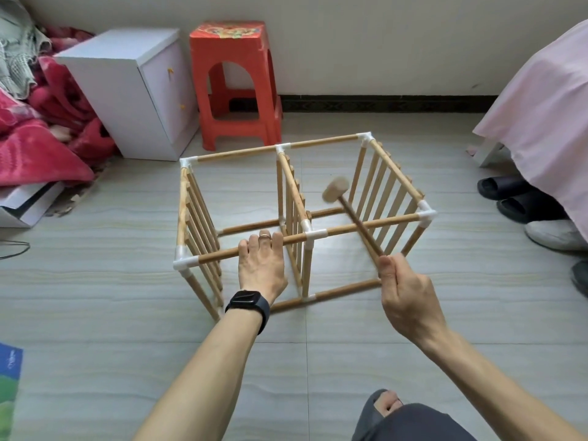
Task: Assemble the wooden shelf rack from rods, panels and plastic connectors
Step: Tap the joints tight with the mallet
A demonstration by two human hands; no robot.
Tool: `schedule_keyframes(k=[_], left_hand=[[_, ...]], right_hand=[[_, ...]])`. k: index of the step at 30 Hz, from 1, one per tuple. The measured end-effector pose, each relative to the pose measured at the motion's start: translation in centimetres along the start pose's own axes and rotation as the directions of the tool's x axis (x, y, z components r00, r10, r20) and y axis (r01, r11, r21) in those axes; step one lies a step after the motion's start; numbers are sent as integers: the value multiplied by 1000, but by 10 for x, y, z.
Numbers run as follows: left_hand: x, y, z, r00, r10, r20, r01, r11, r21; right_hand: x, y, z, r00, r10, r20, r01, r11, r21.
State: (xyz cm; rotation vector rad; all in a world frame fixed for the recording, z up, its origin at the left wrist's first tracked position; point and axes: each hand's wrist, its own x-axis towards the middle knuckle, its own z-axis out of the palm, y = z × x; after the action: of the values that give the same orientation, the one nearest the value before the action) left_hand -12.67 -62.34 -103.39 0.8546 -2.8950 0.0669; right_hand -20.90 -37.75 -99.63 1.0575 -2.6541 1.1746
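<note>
your left hand (262, 265) is over the rack's front top rod (219, 254), fingers hooked across it just left of the middle connector (313, 234), palm down. your right hand (404, 291) is wrapped round the handle end of a wooden mallet (335, 190), whose pale head shows blurred above the right-hand bay, clear of the rods. the shelf rack (294, 187) stands on the tiled floor (95, 281) right in front of you: three slatted panels upright at left, middle and right, rods joining them, white plastic connectors at the corners. behind it, a red stool (235, 84) and a white cabinet (133, 90) stand by the wall. a dark watch (248, 305) is on your left wrist.
</note>
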Motion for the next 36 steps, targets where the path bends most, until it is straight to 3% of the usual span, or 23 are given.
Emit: schedule_keyframes(k=[4,7,9,12,16,22,24,28,33,36], left_hand=[[0,1,2,1000,-3,12,3,1000,18],[1,-2,2,1000,6,9,-6,1000,16],[0,-2,3,1000,8,12,-8,1000,14],[0,-4,0,1000,11,15,-11,1000,12],[3,-26,-8,997,-11,76,5,996,84],[1,-65,-23,965,-217,149,166,941,294],[0,-62,-24,981,-162,107,136,966,219],[-4,-7,-17,979,191,74,-197,977,85],[-10,23,-4,988,131,80,-137,988,71],[-8,19,-1,987,138,78,-144,986,85]], right_hand=[[1,-1,7,983,89,158,-49,970,-240],[-1,-3,8,1000,10,9,-10,999,-45],[-3,-4,9,999,-6,43,10,997,-83],[-4,-3,13,976,99,195,-54,973,-225],[-9,2,8,985,127,114,-116,988,-99],[-29,26,-9,953,300,34,-300,954,-1],[-42,34,-14,928,371,-34,-370,928,41],[-71,43,-19,886,447,-122,-439,894,91],[-87,48,-24,890,410,-198,-392,912,123],[-84,45,-32,918,369,-143,-367,929,46]])
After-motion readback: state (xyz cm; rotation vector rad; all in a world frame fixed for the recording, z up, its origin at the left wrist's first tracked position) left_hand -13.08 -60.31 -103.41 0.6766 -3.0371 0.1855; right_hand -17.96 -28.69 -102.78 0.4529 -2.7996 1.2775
